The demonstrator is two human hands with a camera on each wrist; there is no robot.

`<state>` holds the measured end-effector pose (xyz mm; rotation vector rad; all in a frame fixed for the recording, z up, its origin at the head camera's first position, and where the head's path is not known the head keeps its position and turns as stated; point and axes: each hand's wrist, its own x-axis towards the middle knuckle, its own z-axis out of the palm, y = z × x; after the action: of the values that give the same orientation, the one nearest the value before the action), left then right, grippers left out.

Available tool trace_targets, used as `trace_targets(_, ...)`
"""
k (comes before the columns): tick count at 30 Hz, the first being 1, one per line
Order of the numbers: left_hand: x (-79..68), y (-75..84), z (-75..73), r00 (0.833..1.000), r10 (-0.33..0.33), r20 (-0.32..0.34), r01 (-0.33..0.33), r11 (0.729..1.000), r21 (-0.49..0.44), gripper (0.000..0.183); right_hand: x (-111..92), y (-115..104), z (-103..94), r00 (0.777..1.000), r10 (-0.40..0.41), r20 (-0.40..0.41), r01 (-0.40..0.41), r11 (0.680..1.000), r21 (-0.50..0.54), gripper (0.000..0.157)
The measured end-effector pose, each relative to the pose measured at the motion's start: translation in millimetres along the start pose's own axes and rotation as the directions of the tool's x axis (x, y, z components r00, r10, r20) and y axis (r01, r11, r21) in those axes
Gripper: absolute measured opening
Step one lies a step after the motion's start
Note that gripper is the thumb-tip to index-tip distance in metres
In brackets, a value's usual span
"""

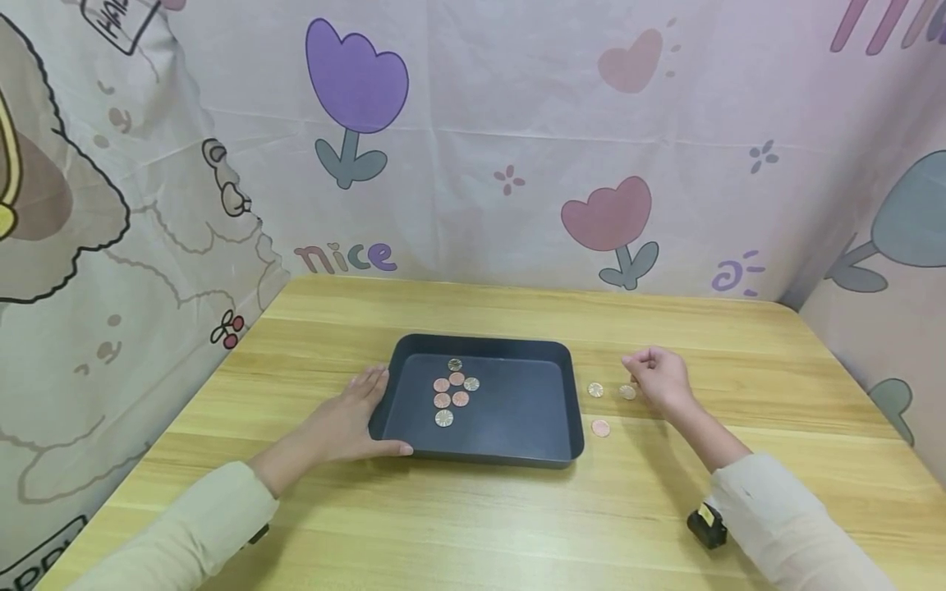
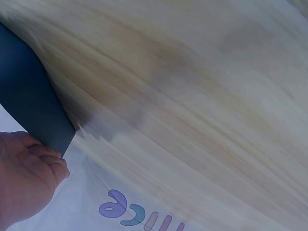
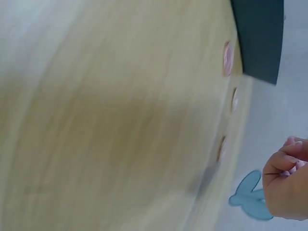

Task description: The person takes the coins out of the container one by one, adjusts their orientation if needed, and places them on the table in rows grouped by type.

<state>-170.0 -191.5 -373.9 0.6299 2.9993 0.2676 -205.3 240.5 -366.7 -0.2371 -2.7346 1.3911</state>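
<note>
My left hand (image 1: pixel 347 419) rests against the left side of a dark shallow baking tray (image 1: pixel 510 435), its thumb lying along the front corner. The left wrist view shows those fingers (image 2: pixel 43 159) touching the tray's outer wall. Inside the tray, left of its middle, lie several copper and gold coins (image 1: pixel 442 400). My right hand (image 1: pixel 661 379) is held above the table just right of a gold coin (image 1: pixel 627 392), its fingers curled toward the thumb. No coin shows between them. A second gold coin (image 1: pixel 595 390) and a copper coin (image 1: pixel 601 428) lie beside the tray.
A light wooden table (image 1: pixel 473 525) carries everything. Behind and beside it hangs a printed cloth (image 1: pixel 473 222) with flowers. A small black device (image 1: pixel 707 525) sits at the right wrist.
</note>
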Motion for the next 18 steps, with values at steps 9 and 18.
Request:
trace_targets(9,0.6,-0.4,0.7,1.0,0.004,-0.003,-0.004,1.0,-0.003,0.119,-9.5,-27.6,23.8,0.998,-0.058,0.018,0.054,0.983,0.178,0.017)
trace_targets(18,0.9,-0.5,1.4,1.0,0.009,-0.01,-0.009,1.0,-0.003,0.119,-17.7,-47.0,48.6,0.994,-0.079,0.077,0.055,0.962,0.269,0.015)
